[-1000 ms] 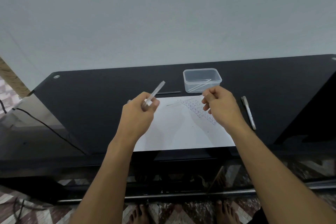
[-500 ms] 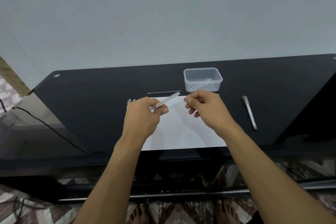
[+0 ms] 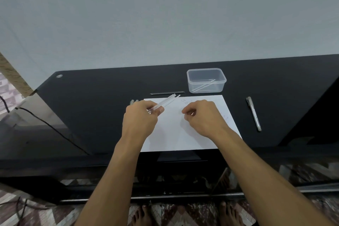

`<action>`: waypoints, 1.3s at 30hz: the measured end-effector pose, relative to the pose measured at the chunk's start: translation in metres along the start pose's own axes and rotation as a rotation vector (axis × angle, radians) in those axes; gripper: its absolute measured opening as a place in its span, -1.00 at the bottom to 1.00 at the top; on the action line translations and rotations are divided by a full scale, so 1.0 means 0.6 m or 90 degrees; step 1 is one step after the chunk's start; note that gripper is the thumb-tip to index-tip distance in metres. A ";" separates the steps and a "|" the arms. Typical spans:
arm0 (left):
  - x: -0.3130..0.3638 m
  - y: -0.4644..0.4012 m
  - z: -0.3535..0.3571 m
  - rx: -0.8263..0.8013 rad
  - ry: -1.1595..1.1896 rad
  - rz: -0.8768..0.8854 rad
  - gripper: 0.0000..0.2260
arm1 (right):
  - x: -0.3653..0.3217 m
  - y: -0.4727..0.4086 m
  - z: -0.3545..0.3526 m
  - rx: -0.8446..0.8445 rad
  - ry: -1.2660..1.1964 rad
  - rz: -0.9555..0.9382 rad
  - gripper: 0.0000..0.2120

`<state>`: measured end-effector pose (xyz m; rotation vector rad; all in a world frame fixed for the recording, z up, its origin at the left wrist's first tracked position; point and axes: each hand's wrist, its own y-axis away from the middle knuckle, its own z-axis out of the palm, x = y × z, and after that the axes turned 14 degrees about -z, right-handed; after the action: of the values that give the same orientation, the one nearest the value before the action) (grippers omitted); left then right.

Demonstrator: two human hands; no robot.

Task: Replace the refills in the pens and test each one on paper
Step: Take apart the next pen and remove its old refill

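My left hand (image 3: 141, 117) grips a clear pen barrel (image 3: 165, 102) that points up and to the right over the white paper (image 3: 176, 137). A thin refill end (image 3: 178, 95) sticks out of the barrel's far tip. My right hand (image 3: 201, 117) hovers low over the paper, apart from the barrel, with its fingers pinched together; nothing shows between them. Some scribbles (image 3: 184, 102) mark the paper's top edge.
A clear plastic box (image 3: 206, 71) with thin refills (image 3: 203, 86) stands behind the paper on the black table (image 3: 91, 106). A dark refill (image 3: 167, 93) lies left of it. One pen (image 3: 254, 113) lies to the right, and pen ends (image 3: 134, 101) peek out behind my left hand.
My right hand met the barrel's tip half a second ago, then drew back and dropped to the paper. The left hand lowered and tilted the barrel flatter.
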<state>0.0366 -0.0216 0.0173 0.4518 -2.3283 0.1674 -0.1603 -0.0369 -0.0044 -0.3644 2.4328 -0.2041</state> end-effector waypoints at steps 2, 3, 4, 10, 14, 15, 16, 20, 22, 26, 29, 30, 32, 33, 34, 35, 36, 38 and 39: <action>0.000 0.001 0.002 -0.004 -0.002 0.001 -0.82 | -0.008 0.001 0.004 -0.018 0.042 -0.014 -0.75; 0.000 0.001 0.002 -0.005 -0.002 0.001 -0.80 | -0.011 0.001 0.005 -0.027 0.059 -0.018 -0.75; 0.000 0.000 0.003 -0.007 -0.003 -0.002 -0.79 | -0.012 0.002 0.005 -0.037 0.072 -0.020 -0.75; 0.010 0.012 -0.002 -0.023 -0.005 -0.017 -0.77 | -0.015 0.004 0.002 -0.054 0.089 -0.002 -0.75; 0.013 0.018 -0.007 -0.043 -0.017 -0.014 -0.76 | -0.014 0.004 0.002 -0.055 0.092 0.003 -0.75; 0.013 0.018 -0.007 -0.045 -0.018 -0.009 -0.76 | -0.014 0.004 0.002 -0.055 0.090 0.003 -0.75; 0.012 0.018 -0.007 -0.048 -0.016 -0.004 -0.77 | -0.013 0.005 0.001 -0.057 0.087 0.002 -0.75; 0.009 0.015 -0.004 -0.054 -0.003 0.004 -0.79 | -0.014 0.006 -0.003 -0.041 0.073 0.002 -0.80; 0.009 0.011 -0.002 -0.051 0.021 -0.009 -0.81 | -0.020 0.006 -0.005 0.009 0.039 -0.004 -0.87; 0.017 0.011 0.004 -0.063 0.083 -0.031 -0.84 | -0.048 0.014 -0.005 0.050 -0.139 -0.049 -0.73; 0.024 0.012 0.008 -0.068 0.112 -0.010 -0.82 | -0.059 0.024 0.000 0.028 -0.144 -0.087 -0.62; 0.025 0.013 0.007 -0.068 0.118 -0.010 -0.81 | -0.060 0.025 0.000 0.027 -0.132 -0.083 -0.63; 0.026 0.014 0.005 -0.072 0.127 -0.016 -0.77 | -0.058 0.026 -0.002 0.025 -0.125 -0.064 -0.63; 0.027 0.015 0.003 -0.073 0.129 -0.015 -0.76 | -0.058 0.025 -0.004 0.019 -0.123 -0.056 -0.63; 0.027 0.016 0.003 -0.072 0.127 -0.014 -0.76 | -0.058 0.026 -0.004 0.012 -0.120 -0.054 -0.62; 0.027 0.016 0.003 -0.071 0.122 -0.011 -0.77 | -0.058 0.025 -0.005 0.008 -0.118 -0.055 -0.62; 0.028 0.016 0.003 -0.072 0.114 -0.011 -0.78 | -0.057 0.025 -0.005 0.007 -0.113 -0.057 -0.61; 0.027 0.017 0.005 -0.078 0.088 -0.011 -0.80 | -0.055 0.021 -0.006 0.012 -0.094 -0.050 -0.62; 0.025 0.018 0.007 -0.076 0.071 -0.010 -0.81 | -0.052 0.018 -0.007 0.017 -0.083 -0.042 -0.63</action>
<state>0.0202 -0.0169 0.0251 0.3912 -2.2113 0.0443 -0.1420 -0.0168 0.0147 -0.4319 2.2901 -0.2342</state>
